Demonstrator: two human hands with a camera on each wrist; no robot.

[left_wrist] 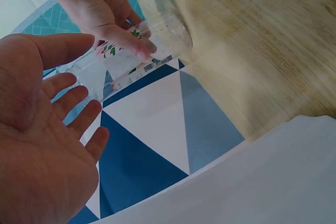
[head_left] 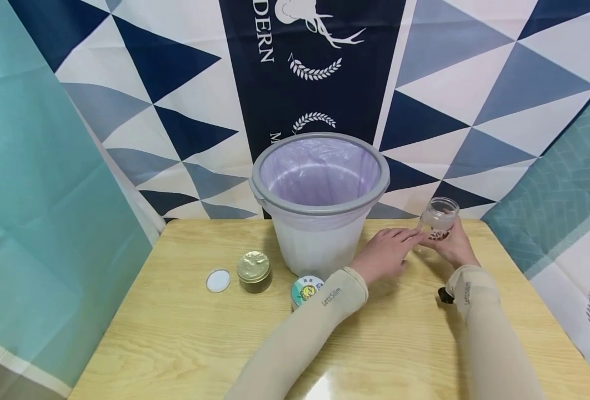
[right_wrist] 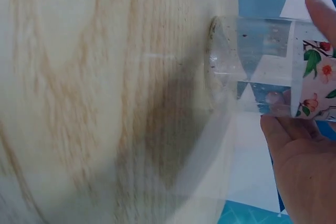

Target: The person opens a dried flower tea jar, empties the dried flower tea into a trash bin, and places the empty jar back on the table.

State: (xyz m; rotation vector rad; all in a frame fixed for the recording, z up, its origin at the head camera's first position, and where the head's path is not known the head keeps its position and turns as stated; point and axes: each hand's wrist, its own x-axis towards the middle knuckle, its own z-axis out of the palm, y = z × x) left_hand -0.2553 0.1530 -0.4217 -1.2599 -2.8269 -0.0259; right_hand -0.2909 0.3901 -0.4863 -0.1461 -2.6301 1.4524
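Note:
My right hand (head_left: 456,244) grips a clear plastic jar (head_left: 438,218) near the table's back right edge. The jar's mouth is uncovered. A floral label (right_wrist: 317,80) wraps its side, and a few dark specks cling to the clear wall in the right wrist view. Reaching over from the left, my left hand (head_left: 386,253) has its fingertips right at the jar in the head view. The left wrist view shows this hand (left_wrist: 47,129) with loosely bent fingers and nothing in its palm, while the right hand (left_wrist: 102,17) holds the jar beyond it.
A white bin (head_left: 320,244) with a purple liner (head_left: 320,172) stands at the table's back middle. Left of it are a gold tin (head_left: 253,269) and a white round lid (head_left: 218,281). My left sleeve partly covers a round tin with a teal and yellow top (head_left: 305,289).

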